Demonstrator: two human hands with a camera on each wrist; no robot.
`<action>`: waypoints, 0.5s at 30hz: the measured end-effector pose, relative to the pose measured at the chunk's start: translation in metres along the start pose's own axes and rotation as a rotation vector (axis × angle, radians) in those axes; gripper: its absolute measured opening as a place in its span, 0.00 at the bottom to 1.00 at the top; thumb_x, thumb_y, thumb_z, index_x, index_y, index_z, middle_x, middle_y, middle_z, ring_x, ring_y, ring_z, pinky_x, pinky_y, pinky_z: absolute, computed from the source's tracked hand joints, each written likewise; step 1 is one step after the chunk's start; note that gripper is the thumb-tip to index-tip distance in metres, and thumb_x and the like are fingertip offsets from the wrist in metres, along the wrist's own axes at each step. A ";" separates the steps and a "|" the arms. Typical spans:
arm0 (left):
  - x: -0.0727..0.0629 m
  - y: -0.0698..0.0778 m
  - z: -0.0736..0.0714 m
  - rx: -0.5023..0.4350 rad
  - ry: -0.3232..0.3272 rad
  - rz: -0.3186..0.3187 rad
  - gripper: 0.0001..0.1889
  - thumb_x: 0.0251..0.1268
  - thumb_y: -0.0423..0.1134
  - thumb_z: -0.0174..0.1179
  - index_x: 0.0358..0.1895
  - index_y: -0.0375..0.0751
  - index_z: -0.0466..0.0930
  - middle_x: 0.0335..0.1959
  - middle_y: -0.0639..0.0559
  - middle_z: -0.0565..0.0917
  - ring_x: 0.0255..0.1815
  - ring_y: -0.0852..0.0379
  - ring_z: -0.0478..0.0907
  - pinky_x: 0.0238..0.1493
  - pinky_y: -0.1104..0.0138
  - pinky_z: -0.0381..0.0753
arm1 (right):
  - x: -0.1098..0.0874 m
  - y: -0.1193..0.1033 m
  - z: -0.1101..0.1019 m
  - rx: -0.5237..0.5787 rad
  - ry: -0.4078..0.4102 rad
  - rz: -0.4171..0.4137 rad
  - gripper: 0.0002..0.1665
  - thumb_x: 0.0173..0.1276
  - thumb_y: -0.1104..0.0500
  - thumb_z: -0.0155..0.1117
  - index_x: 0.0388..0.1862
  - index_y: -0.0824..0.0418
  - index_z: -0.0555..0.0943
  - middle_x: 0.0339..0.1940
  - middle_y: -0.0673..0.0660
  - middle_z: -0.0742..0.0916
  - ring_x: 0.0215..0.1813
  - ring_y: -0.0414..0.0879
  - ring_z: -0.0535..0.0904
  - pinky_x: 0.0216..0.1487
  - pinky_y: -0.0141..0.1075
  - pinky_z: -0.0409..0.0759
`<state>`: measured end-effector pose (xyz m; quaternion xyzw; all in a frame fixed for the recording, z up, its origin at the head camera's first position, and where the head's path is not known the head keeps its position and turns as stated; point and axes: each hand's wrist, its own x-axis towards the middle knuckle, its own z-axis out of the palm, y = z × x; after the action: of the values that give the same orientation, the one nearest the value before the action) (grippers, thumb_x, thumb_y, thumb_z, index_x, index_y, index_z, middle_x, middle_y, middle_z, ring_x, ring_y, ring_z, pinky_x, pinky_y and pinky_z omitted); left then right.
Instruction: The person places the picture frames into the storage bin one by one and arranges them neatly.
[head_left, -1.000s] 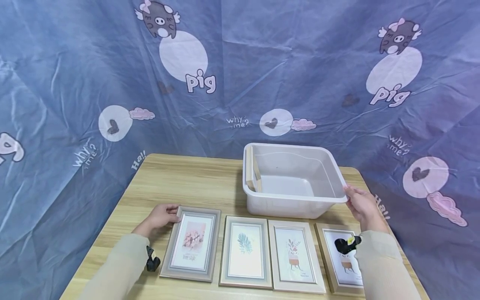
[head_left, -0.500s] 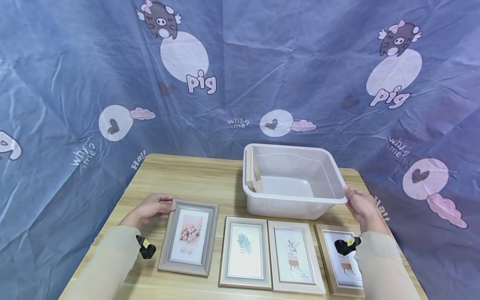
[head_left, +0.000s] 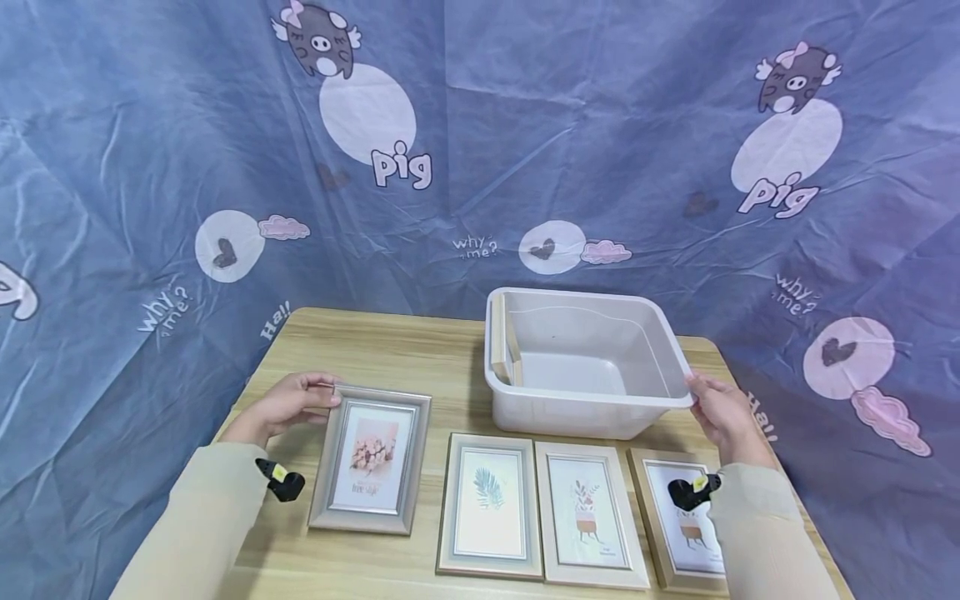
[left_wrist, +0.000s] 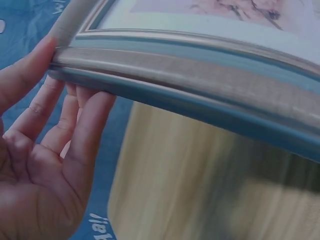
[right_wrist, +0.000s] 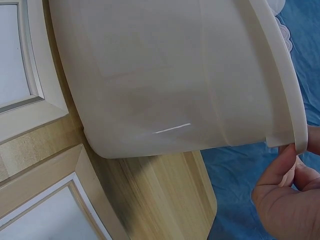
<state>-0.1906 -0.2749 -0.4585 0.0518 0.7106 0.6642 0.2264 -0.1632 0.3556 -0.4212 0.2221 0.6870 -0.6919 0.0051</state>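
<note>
1. So the left hand (head_left: 288,404) has a pinch grip on the upper left corner of the flower-print photo frame (head_left: 371,461). Left wrist view shows the thumb on the front and the fingers tucked underneath.
2. That silvery photo frame sits left of centre in the lower half of the head view. It's tilted, with the gripped end up off the table (head_left: 360,342); can't tell if its bottom edge touches the wood.
3. Right hand (head_left: 726,412) is over at middle right, pinching the rim of the grey-white bin (head_left: 570,417) at its near right corner.
4. Inside that bin, pale wooden pieces (head_left: 498,337) stand on edge along the left wall.
5. Bottom of the view, left to right: a leaf-print frame (head_left: 491,507), a potted-plant frame (head_left: 592,517) right beside it, then a wood-coloured frame (head_left: 693,542) partly hidden by the right sleeve (head_left: 772,533). All three lie face up.
6. Backdrop is a wrinkly blue curtain (head_left: 465,108) with cartoon pigs, filling the upper half.
</note>
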 end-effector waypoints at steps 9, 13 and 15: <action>-0.003 0.021 -0.010 -0.014 0.019 0.109 0.15 0.60 0.24 0.58 0.41 0.51 0.78 0.33 0.54 0.81 0.34 0.58 0.81 0.40 0.59 0.84 | -0.001 0.000 0.000 -0.002 0.013 0.005 0.35 0.72 0.58 0.52 0.71 0.75 0.56 0.36 0.41 0.76 0.38 0.33 0.72 0.37 0.21 0.76; -0.005 0.032 -0.009 -0.064 0.115 0.159 0.16 0.60 0.21 0.58 0.40 0.49 0.78 0.33 0.54 0.82 0.34 0.59 0.82 0.38 0.62 0.85 | -0.002 -0.001 0.000 0.016 0.008 -0.001 0.29 0.72 0.58 0.52 0.68 0.70 0.62 0.35 0.40 0.76 0.37 0.33 0.72 0.37 0.21 0.76; -0.005 0.039 -0.007 -0.088 0.173 0.199 0.16 0.59 0.20 0.58 0.40 0.48 0.77 0.33 0.55 0.83 0.34 0.60 0.82 0.37 0.63 0.85 | -0.002 -0.001 0.000 0.025 0.004 -0.008 0.26 0.72 0.59 0.52 0.65 0.68 0.65 0.34 0.39 0.77 0.37 0.33 0.72 0.37 0.21 0.76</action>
<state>-0.1979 -0.2793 -0.4194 0.0548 0.6890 0.7159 0.0992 -0.1615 0.3553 -0.4191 0.2208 0.6792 -0.7000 -0.0015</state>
